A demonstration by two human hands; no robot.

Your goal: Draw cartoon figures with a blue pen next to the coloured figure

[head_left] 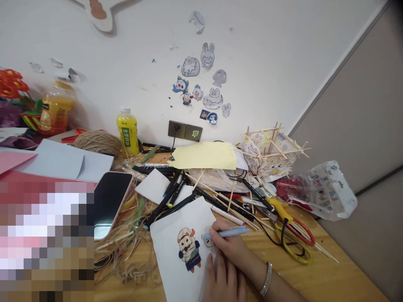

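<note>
We have our right hand (229, 242) closed around a light blue pen (233, 232). One end of the pen is over a small drawn face (208, 241) on a sheet of white paper (168, 247). We cannot tell if the tip touches it. Our left hand (222, 279) lies low on the same sheet, just below the right one, with its fingers stretched out and holding nothing. A shiny bracelet (267, 279) goes around our right wrist.

The paper is on the wooden table (343, 264), right in front of us. To the left of the small face, the paper has a colored picture (189, 250) of a little figure with a dark blue bottom.

Behind the paper we see a messy pile of black markers (178, 191) and thin sticks (231, 195). Scissors (311, 237) lie to the right. A phone (113, 205) and tangled string (135, 268) are on the left.
</note>
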